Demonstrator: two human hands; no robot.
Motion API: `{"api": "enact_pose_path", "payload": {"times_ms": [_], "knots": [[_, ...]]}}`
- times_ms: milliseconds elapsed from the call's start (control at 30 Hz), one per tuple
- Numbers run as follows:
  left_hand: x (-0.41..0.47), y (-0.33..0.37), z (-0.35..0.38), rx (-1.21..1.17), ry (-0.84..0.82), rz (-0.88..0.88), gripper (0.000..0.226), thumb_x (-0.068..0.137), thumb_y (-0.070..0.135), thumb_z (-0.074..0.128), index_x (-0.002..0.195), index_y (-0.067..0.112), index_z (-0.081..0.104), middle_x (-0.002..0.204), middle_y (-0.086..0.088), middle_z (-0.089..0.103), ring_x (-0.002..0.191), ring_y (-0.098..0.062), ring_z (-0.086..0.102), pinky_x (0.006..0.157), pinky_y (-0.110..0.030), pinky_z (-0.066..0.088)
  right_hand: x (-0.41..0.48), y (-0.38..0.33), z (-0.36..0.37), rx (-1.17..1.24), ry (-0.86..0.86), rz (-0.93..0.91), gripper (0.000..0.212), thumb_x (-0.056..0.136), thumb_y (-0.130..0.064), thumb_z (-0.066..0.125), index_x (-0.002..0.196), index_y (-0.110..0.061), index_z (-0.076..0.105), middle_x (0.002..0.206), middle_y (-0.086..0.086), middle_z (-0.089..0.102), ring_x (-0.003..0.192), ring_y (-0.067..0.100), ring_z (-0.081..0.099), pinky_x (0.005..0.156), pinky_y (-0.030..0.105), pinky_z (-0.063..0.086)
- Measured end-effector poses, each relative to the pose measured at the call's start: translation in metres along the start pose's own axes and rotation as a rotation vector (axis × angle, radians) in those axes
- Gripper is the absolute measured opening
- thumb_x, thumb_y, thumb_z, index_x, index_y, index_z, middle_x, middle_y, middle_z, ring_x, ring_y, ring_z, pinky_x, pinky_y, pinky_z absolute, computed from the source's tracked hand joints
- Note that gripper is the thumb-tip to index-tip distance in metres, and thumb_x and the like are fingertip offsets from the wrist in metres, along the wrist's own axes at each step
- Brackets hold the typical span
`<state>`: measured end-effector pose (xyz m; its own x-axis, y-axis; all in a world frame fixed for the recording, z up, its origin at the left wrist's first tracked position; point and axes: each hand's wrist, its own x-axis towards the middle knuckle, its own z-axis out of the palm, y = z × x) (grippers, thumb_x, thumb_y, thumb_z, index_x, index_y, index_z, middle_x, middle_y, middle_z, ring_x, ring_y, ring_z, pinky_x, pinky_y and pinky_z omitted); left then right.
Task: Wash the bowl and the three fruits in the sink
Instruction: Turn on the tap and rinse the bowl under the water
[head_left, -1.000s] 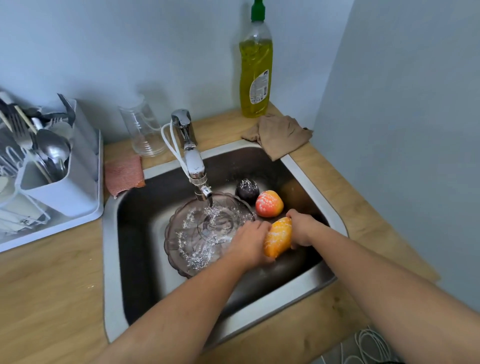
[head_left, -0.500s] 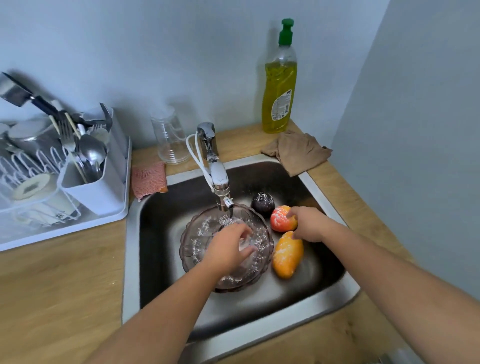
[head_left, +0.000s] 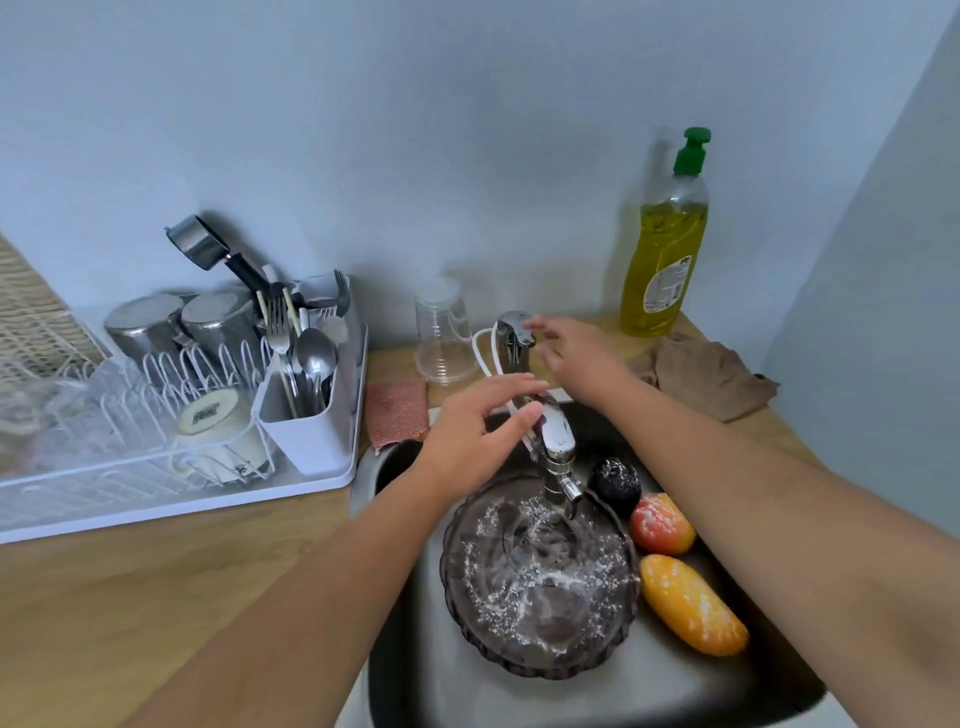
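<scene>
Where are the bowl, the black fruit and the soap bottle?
bowl (head_left: 450, 571): head view, left rim.
black fruit (head_left: 616, 482): head view, its middle.
soap bottle (head_left: 662, 270): head view, yellow body.

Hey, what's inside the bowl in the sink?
The bowl holds only water flecked with white specks. The tap spout covers a bit of its far rim.

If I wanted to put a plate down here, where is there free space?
The bare wooden counter, in front of the dish rack and left of the sink, is the roomiest patch. In the sink, only the near strip before the bowl is free. Behind it is crowded: glass, pink cloth, tap, soap bottle, brown cloth.
</scene>
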<state>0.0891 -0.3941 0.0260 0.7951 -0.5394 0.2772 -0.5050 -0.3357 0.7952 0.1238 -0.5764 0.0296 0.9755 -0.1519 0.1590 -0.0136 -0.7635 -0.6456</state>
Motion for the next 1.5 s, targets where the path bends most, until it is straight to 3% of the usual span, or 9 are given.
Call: {"api": "enact_pose_path", "payload": {"times_ms": [167, 267, 433, 533, 800, 1000, 1133, 1300, 1500], "knots": [[0.001, -0.006, 0.011, -0.147, 0.029, -0.04, 0.031, 0.086, 0.042, 0.057, 0.111, 0.03, 0.071, 0.111, 0.013, 0.071, 0.106, -0.002, 0.064, 0.099, -0.036, 0.05, 0.014, 0.015, 0.013, -0.193, 0.03, -0.145, 0.038, 0.087, -0.019, 0.066, 0.124, -0.015, 0.061, 0.128, 0.009, 0.063, 0.116, 0.028, 0.058, 0.1, 0.039, 0.045], [0.0, -0.007, 0.016, -0.189, 0.064, -0.022, 0.035, 0.085, 0.046, 0.054, 0.111, 0.029, 0.071, 0.11, 0.013, 0.071, 0.106, -0.003, 0.063, 0.098, -0.037, 0.05, 0.018, 0.033, 0.024, -0.454, 0.218, -0.461, 0.04, 0.072, -0.015, 0.079, 0.109, -0.004, 0.068, 0.107, 0.015, 0.071, 0.093, 0.032, 0.068, 0.077, 0.043, 0.059], [0.002, -0.011, 0.018, -0.233, 0.077, -0.031, 0.032, 0.085, 0.046, 0.054, 0.11, 0.032, 0.07, 0.111, 0.014, 0.07, 0.108, -0.003, 0.062, 0.099, -0.035, 0.05, 0.036, 0.04, 0.024, -0.528, 0.315, -0.646, 0.022, 0.085, -0.024, 0.054, 0.092, -0.007, 0.067, 0.084, 0.01, 0.07, 0.069, 0.029, 0.066, 0.057, 0.036, 0.057], [0.003, -0.012, 0.02, -0.233, 0.094, -0.023, 0.031, 0.085, 0.043, 0.055, 0.109, 0.03, 0.07, 0.11, 0.013, 0.07, 0.109, -0.004, 0.062, 0.097, -0.036, 0.05, 0.043, 0.026, 0.016, -0.406, 0.322, -0.509, 0.025, 0.09, -0.03, 0.052, 0.095, -0.01, 0.067, 0.083, 0.008, 0.069, 0.064, 0.032, 0.065, 0.051, 0.031, 0.048], [0.001, -0.009, 0.021, -0.292, 0.086, -0.093, 0.023, 0.088, 0.039, 0.058, 0.108, 0.037, 0.069, 0.114, 0.016, 0.069, 0.111, -0.001, 0.061, 0.098, -0.031, 0.049, 0.049, 0.011, 0.0, -0.254, 0.116, -0.161, 0.035, 0.091, -0.04, 0.057, 0.122, -0.025, 0.062, 0.12, -0.001, 0.066, 0.103, 0.021, 0.062, 0.082, 0.03, 0.043], [-0.01, -0.016, 0.021, -0.313, 0.126, -0.204, 0.045, 0.086, 0.055, 0.052, 0.129, 0.046, 0.053, 0.134, 0.017, 0.055, 0.127, 0.0, 0.047, 0.108, -0.031, 0.038, -0.01, 0.027, 0.009, -0.025, 0.178, 0.063, 0.041, 0.094, -0.017, 0.05, 0.135, -0.012, 0.05, 0.137, 0.007, 0.054, 0.125, 0.023, 0.049, 0.105, 0.036, 0.036], [-0.043, -0.048, 0.039, -0.098, 0.212, -0.458, 0.042, 0.091, 0.041, 0.057, 0.132, 0.038, 0.049, 0.141, 0.007, 0.04, 0.131, -0.006, 0.037, 0.111, -0.029, 0.03, -0.083, 0.053, 0.043, -0.104, 0.051, 0.23, 0.037, 0.091, -0.019, 0.051, 0.128, -0.018, 0.054, 0.131, 0.004, 0.056, 0.118, 0.023, 0.052, 0.098, 0.037, 0.045], [-0.097, -0.088, 0.063, 0.206, -0.133, -0.919, 0.065, 0.084, 0.033, 0.065, 0.143, 0.034, 0.036, 0.153, -0.014, 0.014, 0.128, -0.032, 0.045, 0.107, -0.037, 0.041, -0.14, 0.077, 0.08, -0.382, -0.328, 0.323, 0.065, 0.09, -0.039, 0.054, 0.146, -0.022, 0.028, 0.156, 0.011, 0.022, 0.137, 0.034, 0.03, 0.111, 0.045, 0.032], [-0.118, -0.095, 0.073, -0.119, -0.164, -1.002, 0.067, 0.079, 0.009, 0.073, 0.138, 0.025, 0.045, 0.135, -0.013, 0.055, 0.114, -0.026, 0.059, 0.093, -0.03, 0.052, -0.149, 0.081, 0.087, -0.404, -0.391, 0.396, 0.069, 0.089, -0.034, 0.056, 0.148, -0.018, 0.023, 0.151, 0.016, 0.03, 0.13, 0.04, 0.038, 0.109, 0.043, 0.034]]}}
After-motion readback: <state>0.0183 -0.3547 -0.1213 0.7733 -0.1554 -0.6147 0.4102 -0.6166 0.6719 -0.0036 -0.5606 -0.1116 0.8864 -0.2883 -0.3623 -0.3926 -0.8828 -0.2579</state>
